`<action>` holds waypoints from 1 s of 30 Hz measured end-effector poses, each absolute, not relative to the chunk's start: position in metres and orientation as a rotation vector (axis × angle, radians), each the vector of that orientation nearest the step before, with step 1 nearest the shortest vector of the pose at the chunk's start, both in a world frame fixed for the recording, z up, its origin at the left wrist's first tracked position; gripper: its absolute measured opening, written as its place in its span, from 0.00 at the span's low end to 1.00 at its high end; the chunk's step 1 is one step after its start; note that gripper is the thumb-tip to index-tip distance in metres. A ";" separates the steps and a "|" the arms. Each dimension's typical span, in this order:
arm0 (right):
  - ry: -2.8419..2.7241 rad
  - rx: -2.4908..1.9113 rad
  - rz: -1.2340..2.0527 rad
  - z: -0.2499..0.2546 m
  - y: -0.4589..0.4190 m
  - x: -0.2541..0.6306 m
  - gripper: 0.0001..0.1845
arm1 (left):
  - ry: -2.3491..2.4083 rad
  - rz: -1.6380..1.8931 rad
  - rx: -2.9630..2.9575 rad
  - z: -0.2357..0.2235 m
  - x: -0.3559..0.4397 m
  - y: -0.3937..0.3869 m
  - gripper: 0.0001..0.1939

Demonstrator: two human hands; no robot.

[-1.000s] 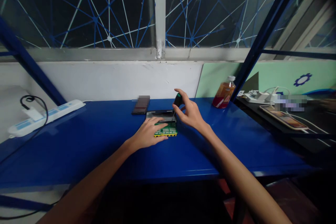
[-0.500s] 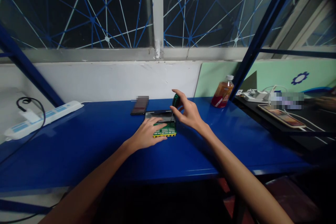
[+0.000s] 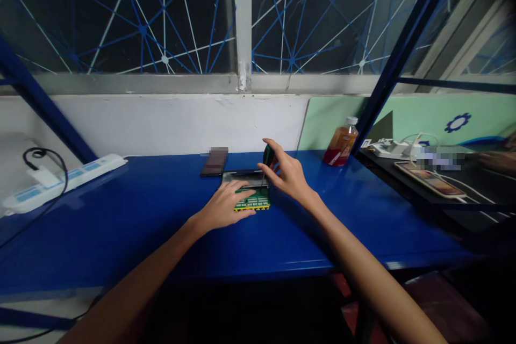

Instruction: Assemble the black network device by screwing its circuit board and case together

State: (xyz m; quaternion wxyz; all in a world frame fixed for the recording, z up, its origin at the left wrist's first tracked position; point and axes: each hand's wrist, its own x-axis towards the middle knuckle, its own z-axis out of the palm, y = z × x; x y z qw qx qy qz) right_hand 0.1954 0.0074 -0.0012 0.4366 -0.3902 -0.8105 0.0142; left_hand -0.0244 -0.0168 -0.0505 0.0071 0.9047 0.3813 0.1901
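Gripping the screwdriver, the right hand points its shaft down at the green board. The left hand lies with fingers spread over the board's left part. This board is on the table, just before a dark panel.

Taking the green circuit board as centre, the blue desk is lying open at 6 o'clock between the forearms, and is offering room at 10 o'clock before the white power strip. The left hand is blocking 9 o'clock; the right hand and near-upright screwdriver are closing off 1 o'clock. A dark flat device is obstructing 11 o'clock, a bottle is standing at 2 o'clock, and bare desk is stretching toward 3 o'clock
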 end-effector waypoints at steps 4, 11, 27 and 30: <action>-2.030 -0.958 0.084 -0.001 0.007 0.195 0.31 | 1.181 0.616 2.828 -0.051 -0.024 -0.017 0.25; -1.997 -0.984 0.058 0.000 0.007 0.197 0.30 | 1.192 0.604 2.839 -0.051 -0.025 -0.017 0.23; -1.983 -0.973 0.130 0.000 0.007 0.195 0.31 | 1.197 0.583 2.853 -0.051 -0.025 -0.016 0.24; -1.946 -0.992 0.077 -0.001 0.008 0.196 0.28 | 1.194 0.569 2.857 -0.050 -0.025 -0.017 0.23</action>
